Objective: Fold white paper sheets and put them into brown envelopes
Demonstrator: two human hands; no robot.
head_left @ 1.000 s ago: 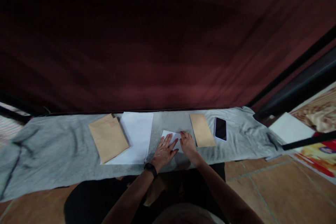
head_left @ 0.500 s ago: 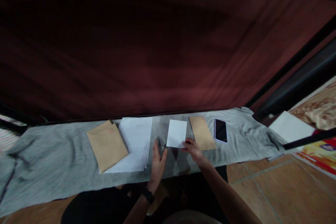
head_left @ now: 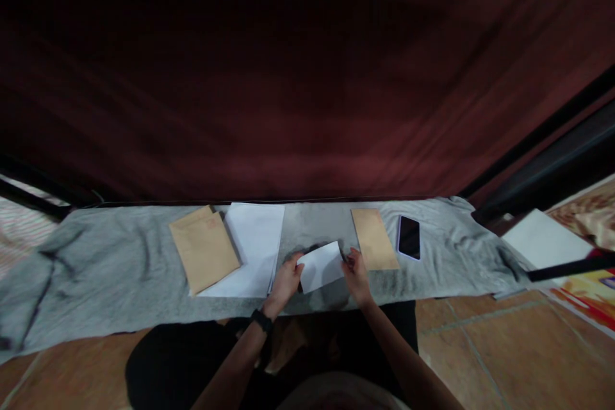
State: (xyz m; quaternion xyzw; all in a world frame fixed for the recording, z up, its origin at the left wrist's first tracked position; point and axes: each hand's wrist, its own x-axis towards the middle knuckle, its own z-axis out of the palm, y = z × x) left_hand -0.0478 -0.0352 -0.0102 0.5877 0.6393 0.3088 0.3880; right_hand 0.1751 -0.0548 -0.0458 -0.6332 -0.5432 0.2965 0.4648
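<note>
At the far left, a striped fabric (head_left: 24, 230) lies beyond the end of the grey cloth (head_left: 120, 269), which runs the whole way across in front of me, below a dark red panel (head_left: 307, 109). Next come 2 brown envelopes (head_left: 206, 253), overlapping and set askew, covering the left part of some larger white sheets (head_left: 259, 230). Just right of those sheets is my left hand (head_left: 287, 278), with a dark band (head_left: 262, 320) around the wrist; it pinches the left end of the small white paper (head_left: 321, 267), my thumb on top and my other fingers mostly hidden. That paper sits between my 2 hands, over the middle of the cloth, slanted so its right end points farther away from me. My right hand (head_left: 357, 275) is at the paper's right edge with its fingers curled; I cannot tell whether they grip the edge or only rest against it. Just beyond that hand lies 1 more brown envelope (head_left: 375, 240), flat on the cloth, and near it a phone (head_left: 409, 238) with a dark screen and a pale lilac rim. Farther right, past the cloth, are a white panel (head_left: 548, 239), a bright red-and-yellow print (head_left: 590, 295) and brown floor tiles (head_left: 500, 346).
</note>
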